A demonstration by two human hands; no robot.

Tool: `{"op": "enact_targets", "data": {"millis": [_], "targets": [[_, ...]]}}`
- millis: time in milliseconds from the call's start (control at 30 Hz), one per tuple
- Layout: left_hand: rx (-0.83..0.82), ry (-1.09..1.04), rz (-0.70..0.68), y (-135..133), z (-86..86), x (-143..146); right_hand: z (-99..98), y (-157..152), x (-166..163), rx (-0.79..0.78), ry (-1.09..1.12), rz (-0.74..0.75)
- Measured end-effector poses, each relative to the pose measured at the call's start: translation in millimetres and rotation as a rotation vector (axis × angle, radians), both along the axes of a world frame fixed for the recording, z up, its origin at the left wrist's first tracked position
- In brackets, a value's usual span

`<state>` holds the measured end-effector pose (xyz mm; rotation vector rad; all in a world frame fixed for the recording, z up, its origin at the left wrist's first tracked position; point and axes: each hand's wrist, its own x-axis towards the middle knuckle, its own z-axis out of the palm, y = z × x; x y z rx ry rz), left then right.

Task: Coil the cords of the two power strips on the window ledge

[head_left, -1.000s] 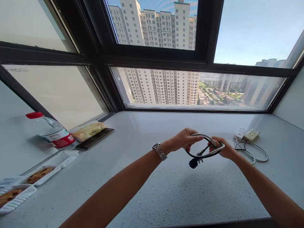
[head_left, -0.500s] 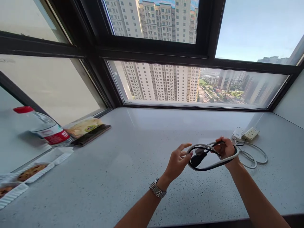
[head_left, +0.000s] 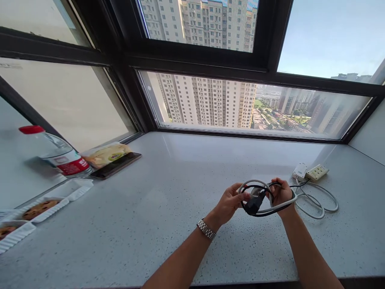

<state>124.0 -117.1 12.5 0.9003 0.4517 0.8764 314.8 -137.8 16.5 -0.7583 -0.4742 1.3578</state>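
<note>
Speckled grey surface runs under the window; I work near its right side.

Coiled cable, grey and black strands looped into 1 ring, held just above the surface between both hands. Black plug hangs inside the loop.

Right hand: grip closed around the loop's right side. Left hand: fingertips pinching the loop's left edge beside the plug.

Judgement: light, springy, wants to uncoil; the jacket looks smooth and may slide. Best held across all strands at once, not by the plug.

White power strip and its cord lie just right. Water bottle, phone, and snack trays sit far left.
</note>
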Motion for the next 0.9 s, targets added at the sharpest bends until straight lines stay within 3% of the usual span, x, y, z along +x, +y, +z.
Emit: {"op": "enact_targets", "data": {"millis": [100, 233, 333, 467, 667, 800, 900], "targets": [[-0.047, -0.059, 0.046, 3, -1.2, -3, -7.0, -2, -13, 0.087, -0.199, 0.041], [0.017, -0.135, 0.034, 4, -5.5, -4, -16.8, -8, -29, 0.176, -0.466, 0.167], [0.061, -0.176, 0.043, 0, -4.3, 0, -19.5, -10, -39, 0.134, -0.401, 0.340], [0.217, -0.099, 0.103, -9, 1.9, 14, -13.4, -13, -50, 0.221, -0.143, 0.549], [0.679, 0.209, 0.345, -6, -2.9, 35, -6.7, -20, -56, 0.218, 0.064, 0.388], [0.840, 0.221, 0.278, -14, -1.5, 33, -9.8, -17, -55, 0.238, -0.044, 0.254], [0.787, 0.181, 0.236, -21, 6.1, 31, -16.5, -11, -59, 0.204, -0.183, 0.074]]}}
